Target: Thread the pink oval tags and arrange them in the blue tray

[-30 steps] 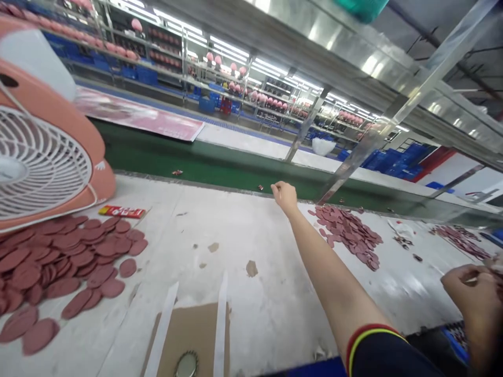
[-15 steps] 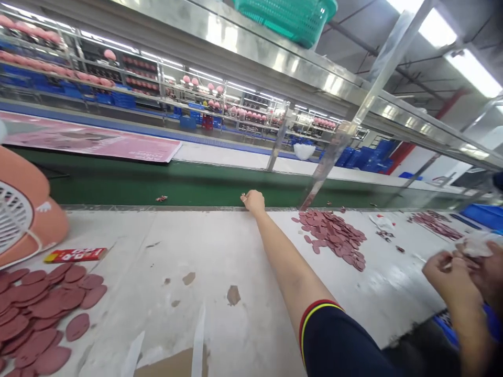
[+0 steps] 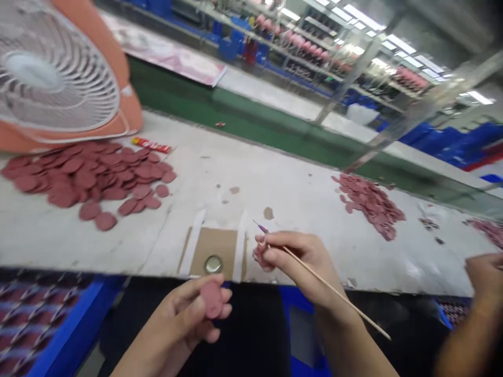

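My left hand (image 3: 188,311) is below the table's front edge, its fingers pinched on a dark pink oval piece (image 3: 212,299). My right hand (image 3: 298,259) is closed on a long thin wooden stick (image 3: 334,290) with a purple tip that points up and left over the table. A second pink piece (image 3: 260,256) sits under the fingers of that hand. In front of both hands a small round metal tin (image 3: 212,264) rests on a brown cardboard patch (image 3: 214,246) taped to the white table (image 3: 275,193).
A big heap of pink oval pieces (image 3: 90,175) lies at left below an orange fan (image 3: 58,78), beside a red packet (image 3: 151,145). A smaller heap (image 3: 369,204) lies at right. Another person's hand (image 3: 485,275) works at far right. A green conveyor belt (image 3: 255,123) runs behind.
My right arm has pulled back from the far table edge to the near edge and now holds the stick. My left hand has come into view with a pink piece. The camera has tilted down.
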The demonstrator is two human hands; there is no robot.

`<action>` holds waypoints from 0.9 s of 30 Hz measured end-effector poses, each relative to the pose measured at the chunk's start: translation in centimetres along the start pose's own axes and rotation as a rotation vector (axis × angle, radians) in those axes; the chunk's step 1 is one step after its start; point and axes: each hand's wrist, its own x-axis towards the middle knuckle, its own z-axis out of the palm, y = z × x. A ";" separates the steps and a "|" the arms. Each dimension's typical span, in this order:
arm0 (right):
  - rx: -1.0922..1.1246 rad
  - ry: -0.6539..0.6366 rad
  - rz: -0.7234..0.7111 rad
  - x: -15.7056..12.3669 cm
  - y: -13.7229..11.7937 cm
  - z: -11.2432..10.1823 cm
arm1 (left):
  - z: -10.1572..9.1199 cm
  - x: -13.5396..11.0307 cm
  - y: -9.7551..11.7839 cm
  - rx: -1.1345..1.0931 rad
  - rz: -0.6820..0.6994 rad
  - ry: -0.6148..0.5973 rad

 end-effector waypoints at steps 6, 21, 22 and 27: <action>0.091 -0.152 0.068 -3.5 0.0 2.7 | -0.2 -0.5 -0.6 -0.055 -0.018 -0.237; -0.213 -0.220 -0.084 -3.4 -1.1 3.9 | -0.5 -0.6 -1.0 -0.059 -0.013 -0.332; -0.230 -0.222 -0.089 -3.4 -1.2 3.9 | -0.6 -0.6 -1.0 -0.054 -0.019 -0.327; -0.297 -0.245 -0.113 -3.4 -1.3 3.9 | -0.6 -0.7 -1.1 -0.058 -0.017 -0.312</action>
